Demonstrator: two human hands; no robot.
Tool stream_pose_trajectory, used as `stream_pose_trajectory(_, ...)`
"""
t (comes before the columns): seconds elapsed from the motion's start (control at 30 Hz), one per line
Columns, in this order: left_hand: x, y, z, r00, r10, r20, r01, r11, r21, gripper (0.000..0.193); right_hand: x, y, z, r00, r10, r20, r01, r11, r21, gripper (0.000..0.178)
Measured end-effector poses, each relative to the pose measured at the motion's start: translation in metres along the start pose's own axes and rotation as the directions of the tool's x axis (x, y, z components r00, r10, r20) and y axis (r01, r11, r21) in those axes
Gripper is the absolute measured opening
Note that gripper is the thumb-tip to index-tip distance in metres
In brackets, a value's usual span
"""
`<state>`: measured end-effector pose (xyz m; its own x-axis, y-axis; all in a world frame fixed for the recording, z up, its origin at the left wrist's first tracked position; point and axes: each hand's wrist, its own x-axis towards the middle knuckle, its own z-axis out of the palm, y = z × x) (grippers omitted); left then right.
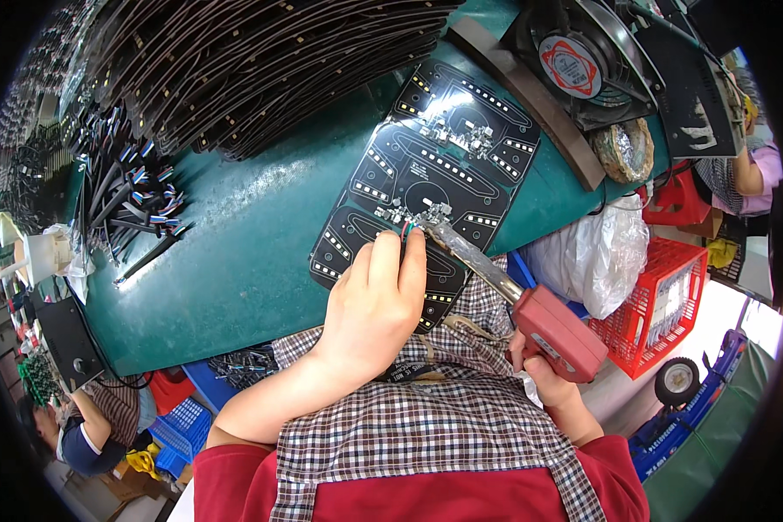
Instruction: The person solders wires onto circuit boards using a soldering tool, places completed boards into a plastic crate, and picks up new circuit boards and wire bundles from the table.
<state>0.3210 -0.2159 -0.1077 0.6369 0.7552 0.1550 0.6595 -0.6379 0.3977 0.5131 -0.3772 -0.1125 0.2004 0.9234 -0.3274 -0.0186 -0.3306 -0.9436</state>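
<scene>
A black circuit board panel (387, 178) with rows of small LEDs lies at a slant on the green table, its near end reaching over the edge toward my apron. My left hand (374, 300) rests over the board, its fingers closed on thin coloured wires (406, 230) beside a cluster of small silvery parts. In my right hand (544, 370) is a red soldering gun (561, 335), gripped by its handle. Its long metal barrel (474, 259) slants up to the left, and the tip reaches that cluster next to my left fingertips. Whether the tip touches a wire is too small to tell.
Stacked dark boards (261, 70) fill the far left, with a bundle of cut cables (135, 204) nearer. A fan (574, 65) and a dark bar (531, 100) stand far right. A red crate (657, 304) is beyond the right edge. Other people sit on both sides.
</scene>
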Motion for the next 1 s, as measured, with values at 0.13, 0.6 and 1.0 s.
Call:
stream_pose_trajectory(0.13, 0.001, 0.001, 0.0, 1.0, 0.003, -0.003, -0.003, 1.0, 0.016, 0.041, 0.0, -0.001, -0.003, 0.996, -0.087, 0.011, 0.087, 0.963, -0.256, 0.069)
stream_pose_trajectory(0.6, 0.001, 0.001, -0.004, 0.999, -0.042, 0.027, 0.038, 0.992, 0.123, 0.034, -0.003, -0.004, 0.005, 0.991, -0.058, -0.119, 0.08, 0.978, 0.19, 0.066)
stream_pose_trajectory(1.0, -0.017, -0.117, -0.075, 0.76, -0.17, -0.627, 0.337, 0.928, 0.157, 0.023, 0.012, -0.004, 0.006, 0.922, -0.278, -0.268, 0.301, 0.953, 0.046, 0.047)
